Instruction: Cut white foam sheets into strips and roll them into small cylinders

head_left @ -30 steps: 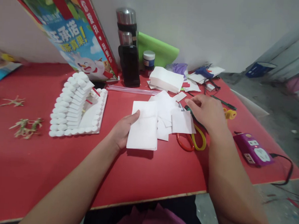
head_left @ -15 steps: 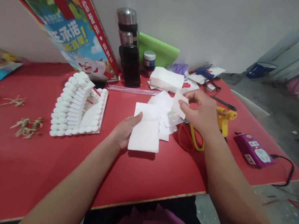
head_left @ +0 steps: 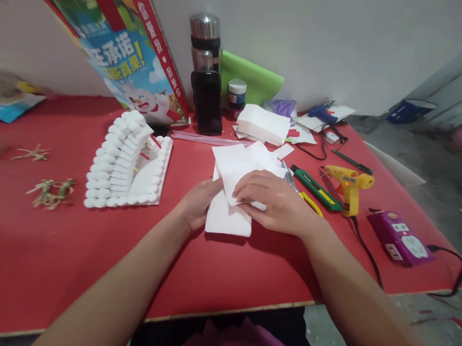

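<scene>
My left hand [head_left: 199,205] is closed on the left side of a folded white paper stack [head_left: 228,220], its thumb on top. Over that stack lies a slanted white paper sheet [head_left: 228,165], pinched at its lower edge by the fingers of my right hand [head_left: 278,202]. More loose white paper [head_left: 261,156] spreads just behind. Partly covered by my right hand are scissors [head_left: 311,203], with a yellow handle showing. A green utility knife [head_left: 316,189] lies to the right of them.
On the left stands a white model with stacked round pieces [head_left: 113,167], near small straw figures [head_left: 52,192]. A yellow glue gun [head_left: 349,182] and purple power socket [head_left: 401,239] with cables are right. Behind are a black phone [head_left: 207,102], a flask [head_left: 205,27] and a printed box [head_left: 143,75].
My right hand has come left and down from the loose paper pile and now holds a sheet over the stack. The utility knife and glue gun show more fully. The view has shifted slightly.
</scene>
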Demonstrator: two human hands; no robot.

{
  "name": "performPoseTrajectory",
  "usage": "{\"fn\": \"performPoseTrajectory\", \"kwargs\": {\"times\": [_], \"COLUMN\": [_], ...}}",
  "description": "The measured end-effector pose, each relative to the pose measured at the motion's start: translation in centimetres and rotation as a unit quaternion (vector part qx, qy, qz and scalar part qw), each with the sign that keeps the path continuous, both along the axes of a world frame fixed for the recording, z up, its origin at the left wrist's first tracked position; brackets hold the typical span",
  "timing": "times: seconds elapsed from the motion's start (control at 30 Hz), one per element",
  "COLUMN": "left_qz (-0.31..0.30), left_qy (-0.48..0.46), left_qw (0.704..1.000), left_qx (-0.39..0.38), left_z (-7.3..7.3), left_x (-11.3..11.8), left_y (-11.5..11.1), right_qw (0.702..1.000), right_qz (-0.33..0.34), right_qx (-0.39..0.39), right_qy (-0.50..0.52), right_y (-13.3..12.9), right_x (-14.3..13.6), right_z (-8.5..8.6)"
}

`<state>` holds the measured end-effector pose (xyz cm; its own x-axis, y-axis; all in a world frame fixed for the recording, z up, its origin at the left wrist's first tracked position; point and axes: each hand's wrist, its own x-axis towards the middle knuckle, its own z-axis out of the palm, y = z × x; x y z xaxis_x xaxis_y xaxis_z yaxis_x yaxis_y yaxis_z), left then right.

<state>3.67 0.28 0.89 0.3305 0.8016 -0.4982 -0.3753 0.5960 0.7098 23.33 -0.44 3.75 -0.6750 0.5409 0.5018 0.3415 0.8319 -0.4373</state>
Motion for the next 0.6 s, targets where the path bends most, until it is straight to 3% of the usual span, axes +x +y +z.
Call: {"fn": "performPoseTrajectory", "kwargs": {"times": [0.2, 0.4, 0.6], "left_qz": [0.004, 0.022, 0.020], "left_qy": [-0.038, -0.063, -0.077], "left_qw": [0.999, 0.998, 0.997], "left_qx": [0.030, -0.008, 0.000], "left_z": [-1.7, -1.0, -1.0], "left_x": [-0.3, 0.0, 0.0], "left_y": [0.3, 0.4, 0.6], "right_qw": [0.999, 0.999, 0.999], "right_qz": [-0.025, -0.016, 0.013], "right_qx": [0.032, 0.035, 0.035], "right_qy": [0.010, -0.004, 0.016], "right_y": [-0.3, -0.5, -0.6], "right_x": [-1.2, -1.8, -2.0], "right_z": [-1.0, -1.7, -1.7]}}
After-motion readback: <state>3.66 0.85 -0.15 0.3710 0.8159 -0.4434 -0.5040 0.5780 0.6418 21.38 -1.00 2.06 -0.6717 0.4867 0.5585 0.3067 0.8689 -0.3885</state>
